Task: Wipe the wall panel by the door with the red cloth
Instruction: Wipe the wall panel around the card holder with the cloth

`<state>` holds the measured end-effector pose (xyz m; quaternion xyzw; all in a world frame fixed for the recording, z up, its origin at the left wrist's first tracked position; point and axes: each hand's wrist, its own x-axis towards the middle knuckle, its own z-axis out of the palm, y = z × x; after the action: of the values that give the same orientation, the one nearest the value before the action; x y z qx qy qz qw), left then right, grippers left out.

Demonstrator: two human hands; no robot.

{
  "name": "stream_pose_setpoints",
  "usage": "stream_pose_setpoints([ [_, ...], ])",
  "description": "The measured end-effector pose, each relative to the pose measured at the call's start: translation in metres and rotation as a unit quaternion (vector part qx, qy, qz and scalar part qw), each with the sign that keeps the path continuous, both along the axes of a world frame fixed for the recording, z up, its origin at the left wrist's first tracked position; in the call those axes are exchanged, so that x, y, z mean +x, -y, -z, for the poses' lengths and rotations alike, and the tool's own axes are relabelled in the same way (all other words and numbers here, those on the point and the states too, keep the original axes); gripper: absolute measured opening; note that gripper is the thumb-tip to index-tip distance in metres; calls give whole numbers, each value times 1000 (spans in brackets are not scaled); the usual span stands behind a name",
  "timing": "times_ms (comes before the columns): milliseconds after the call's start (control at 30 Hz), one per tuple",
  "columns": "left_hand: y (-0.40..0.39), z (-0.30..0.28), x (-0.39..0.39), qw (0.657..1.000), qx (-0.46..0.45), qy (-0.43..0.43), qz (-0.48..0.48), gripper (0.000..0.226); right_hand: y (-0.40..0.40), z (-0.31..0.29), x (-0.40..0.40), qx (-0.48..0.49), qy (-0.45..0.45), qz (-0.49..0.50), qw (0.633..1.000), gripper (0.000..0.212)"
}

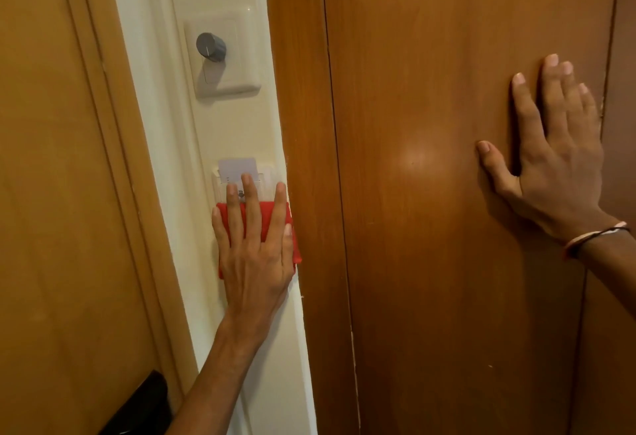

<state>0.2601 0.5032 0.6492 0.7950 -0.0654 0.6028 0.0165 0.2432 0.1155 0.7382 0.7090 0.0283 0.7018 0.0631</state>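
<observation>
A narrow cream wall panel [237, 124] runs between two wooden surfaces. My left hand [254, 255] lies flat on it, fingers spread, pressing a folded red cloth [265, 224] against the panel just below a key-card holder [266, 176]. My fingertips reach over the holder's lower part. The cloth is mostly hidden under my hand. My right hand [554, 159] rests flat and empty on the dark wooden panel [430, 193] to the right, fingers apart.
A white switch plate with a grey round knob [211, 47] sits higher on the cream panel. A white card [238, 169] stands in the holder. A light wooden door [51, 193] is at the left, with a black fitting [144, 403] at its lower edge.
</observation>
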Motion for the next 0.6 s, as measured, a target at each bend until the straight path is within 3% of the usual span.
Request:
stream_pose_setpoints([
  [233,-6,-51,3,1000,-17,17,18,63,-1,0,-2,5,-6,-6,1000,80],
  [400,-5,-14,2,1000,-8,6,8,62,-2,1,-4,6,-9,-4,1000,79],
  [600,-3,-19,-1,999,-22,14,43,71,-14,2,-12,24,-47,-36,998,79],
])
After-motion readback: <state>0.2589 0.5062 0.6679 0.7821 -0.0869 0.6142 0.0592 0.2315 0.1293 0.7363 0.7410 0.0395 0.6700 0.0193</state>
